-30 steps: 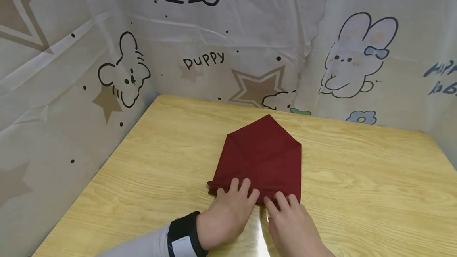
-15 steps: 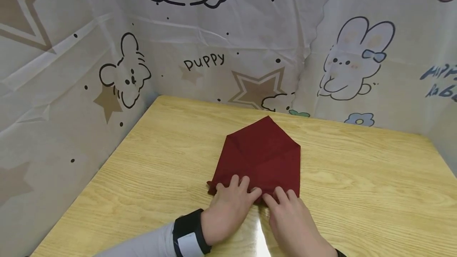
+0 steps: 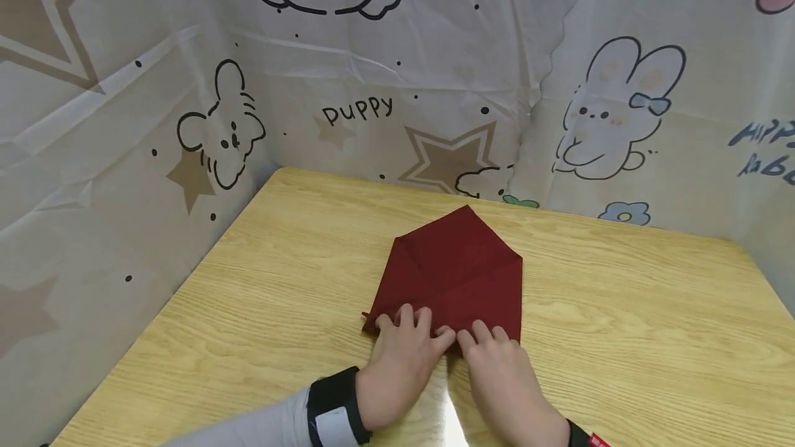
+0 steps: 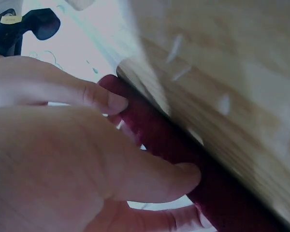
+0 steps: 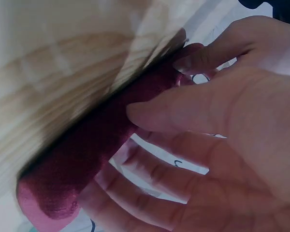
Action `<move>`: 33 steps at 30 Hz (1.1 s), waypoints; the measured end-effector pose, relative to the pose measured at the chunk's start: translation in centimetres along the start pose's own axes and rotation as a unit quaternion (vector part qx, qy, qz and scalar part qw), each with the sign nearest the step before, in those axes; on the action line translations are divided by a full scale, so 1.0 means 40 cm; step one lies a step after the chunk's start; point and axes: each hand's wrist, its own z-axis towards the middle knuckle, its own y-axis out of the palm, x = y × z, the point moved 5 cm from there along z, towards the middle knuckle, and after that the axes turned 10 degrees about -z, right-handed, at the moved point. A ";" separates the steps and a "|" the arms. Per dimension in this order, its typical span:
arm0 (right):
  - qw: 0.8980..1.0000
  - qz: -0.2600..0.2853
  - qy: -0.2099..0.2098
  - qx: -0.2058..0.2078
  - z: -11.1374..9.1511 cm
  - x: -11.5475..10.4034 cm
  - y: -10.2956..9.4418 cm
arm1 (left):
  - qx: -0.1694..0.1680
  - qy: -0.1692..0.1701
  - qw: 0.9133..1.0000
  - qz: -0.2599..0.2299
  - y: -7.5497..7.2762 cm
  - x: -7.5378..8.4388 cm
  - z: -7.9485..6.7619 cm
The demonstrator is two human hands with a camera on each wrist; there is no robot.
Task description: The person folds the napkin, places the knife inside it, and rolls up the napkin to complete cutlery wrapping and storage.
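Note:
A dark red cloth lies on the table, its far end folded to a point and its near edge rolled up. My left hand grips the left part of the roll, fingers curled over the top. My right hand holds the right part, close beside the left. In the left wrist view the thumb presses the near side of the rolled edge, with fingers behind it. The right wrist view has the right thumb on the same rolled edge and fingers round its far side. Parts of the roll are hidden under both hands.
The wood-grain table extends to both sides of the cloth. A pale printed curtain with cartoon animals stands along its back and left edges.
Both hands have moved slightly forward with the rolled edge, and the flat part of the cloth is a little shorter. The head view has shifted slightly.

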 end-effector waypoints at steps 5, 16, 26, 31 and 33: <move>0.999 0.029 -0.017 -0.019 0.006 0.015 0.002 | -0.037 0.030 0.996 -0.073 -0.009 -0.039 0.025; 0.993 0.119 -0.015 0.004 0.026 0.069 0.014 | -0.037 0.063 0.942 -0.327 -0.012 -0.126 0.081; 0.986 0.163 -0.023 -0.016 0.041 0.095 0.025 | -0.065 0.054 0.918 -0.388 0.001 -0.151 0.105; 0.989 0.145 -0.009 -0.032 0.047 0.092 0.029 | -0.057 0.050 0.913 -0.400 0.002 -0.157 0.107; 0.990 0.140 -0.002 -0.036 0.051 0.090 0.030 | -0.045 0.049 0.912 -0.405 0.003 -0.160 0.109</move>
